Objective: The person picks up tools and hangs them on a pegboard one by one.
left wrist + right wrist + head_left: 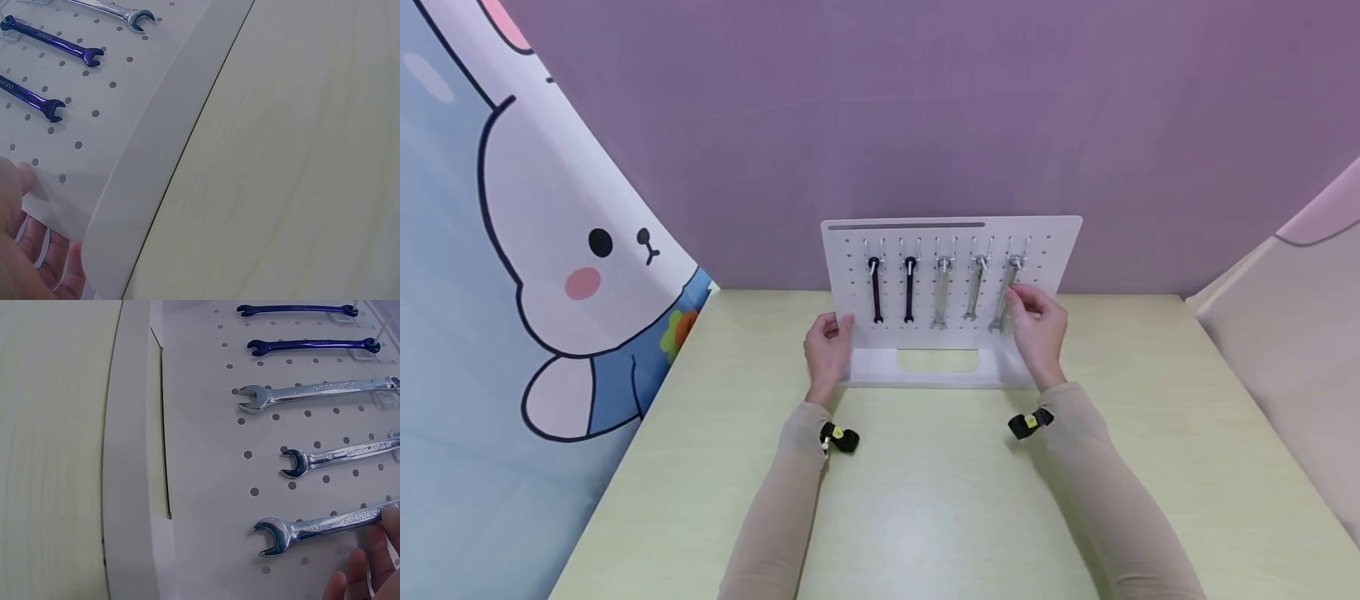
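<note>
A white pegboard stand (880,337) stands upright on the table, with several combination wrenches hanging on hooks. At its left edge my left hand (827,350) holds the board, thumb on the front and fingers behind, as the left wrist view shows. My right hand (1040,329) pinches the shank of the rightmost silver wrench (281,536), which slants with its open end down to the left. Beside it hang a smaller silver wrench (296,464) and another silver wrench (255,399). Two dark blue wrenches (876,302) hang on the left side.
The pale wooden table (917,492) extends in front of the board and to both sides. A purple backdrop (940,125) rises behind it. A cartoon-printed cloth (550,250) hangs at the left, and a pale cloth (1292,350) at the right. The board's base has a rectangular cutout.
</note>
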Demonstrator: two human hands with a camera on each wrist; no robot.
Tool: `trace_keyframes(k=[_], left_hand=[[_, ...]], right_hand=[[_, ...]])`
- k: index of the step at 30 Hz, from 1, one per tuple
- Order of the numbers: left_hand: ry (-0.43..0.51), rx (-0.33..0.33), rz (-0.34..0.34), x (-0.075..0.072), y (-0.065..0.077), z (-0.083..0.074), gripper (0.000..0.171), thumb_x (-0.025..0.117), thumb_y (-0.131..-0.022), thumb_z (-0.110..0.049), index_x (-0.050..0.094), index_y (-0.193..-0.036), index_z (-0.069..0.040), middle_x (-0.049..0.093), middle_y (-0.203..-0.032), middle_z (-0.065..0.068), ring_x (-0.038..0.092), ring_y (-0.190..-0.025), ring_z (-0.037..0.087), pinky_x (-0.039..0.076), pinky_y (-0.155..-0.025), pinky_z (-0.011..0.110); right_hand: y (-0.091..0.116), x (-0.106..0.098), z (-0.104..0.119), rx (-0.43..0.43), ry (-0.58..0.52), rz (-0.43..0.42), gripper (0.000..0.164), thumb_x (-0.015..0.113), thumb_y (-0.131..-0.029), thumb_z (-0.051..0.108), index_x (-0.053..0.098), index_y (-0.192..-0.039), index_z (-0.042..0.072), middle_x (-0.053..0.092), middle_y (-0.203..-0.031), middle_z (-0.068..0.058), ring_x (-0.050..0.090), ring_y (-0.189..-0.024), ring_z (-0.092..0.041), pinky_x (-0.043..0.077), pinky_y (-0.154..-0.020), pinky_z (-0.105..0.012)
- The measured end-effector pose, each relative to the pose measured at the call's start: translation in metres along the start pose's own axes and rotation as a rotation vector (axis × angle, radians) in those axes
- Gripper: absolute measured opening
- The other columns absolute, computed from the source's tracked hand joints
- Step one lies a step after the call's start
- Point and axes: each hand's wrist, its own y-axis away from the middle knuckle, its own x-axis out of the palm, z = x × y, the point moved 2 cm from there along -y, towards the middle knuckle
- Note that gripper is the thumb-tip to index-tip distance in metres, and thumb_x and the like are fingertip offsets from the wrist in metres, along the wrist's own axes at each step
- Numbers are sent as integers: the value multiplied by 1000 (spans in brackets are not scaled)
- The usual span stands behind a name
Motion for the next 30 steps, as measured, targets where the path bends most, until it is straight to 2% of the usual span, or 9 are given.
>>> trace_keyframes(k=[8, 16, 22, 26, 30], left_hand=[[-1, 14, 3, 1, -1, 0, 36, 72, -103, -35, 72, -123, -5, 75, -115, 18, 69, -108, 32, 55, -98, 47], [-14, 10, 13, -2, -4, 0, 38, 72, -103, -35, 71, -125, -5, 75, -118, 18, 69, -111, 33, 55, -102, 48], [-27, 5, 43, -4, -6, -3, 38, 72, -103, -34, 71, -124, -3, 75, -121, 20, 70, -112, 34, 55, -104, 47], [-60, 17, 73, -11, -6, -4, 42, 72, -103, -38, 70, -128, -4, 76, -125, 19, 72, -116, 34, 56, -105, 47], [-90, 51, 110, -27, -3, -10, 47, 71, -103, -35, 63, -138, -5, 72, -137, 18, 70, -124, 37, 54, -109, 49]], right_hand=[[-1, 0, 1, 4, 22, 8, 22, 75, -101, 18, 80, -116, 2, 79, -115, -19, 61, -83, 2, 49, -75, -13], [-1, -2, 3, 48, 51, 57, 26, 72, -103, 22, 79, -123, 6, 78, -123, -18, 62, -87, 0, 50, -74, -13], [1, -11, 3, 63, 34, 77, 30, 63, -109, 28, 77, -125, 6, 78, -116, -9, 64, -93, -5, 51, -80, -16], [10, -24, 8, 82, -1, 111, 35, 59, -111, 32, 74, -128, 5, 74, -103, 8, 66, -93, -5, 55, -85, -20], [23, -38, 12, 76, 27, 132, 35, 64, -108, 31, 75, -126, 3, 71, -94, 23, 67, -89, -1, 54, -80, -15]])
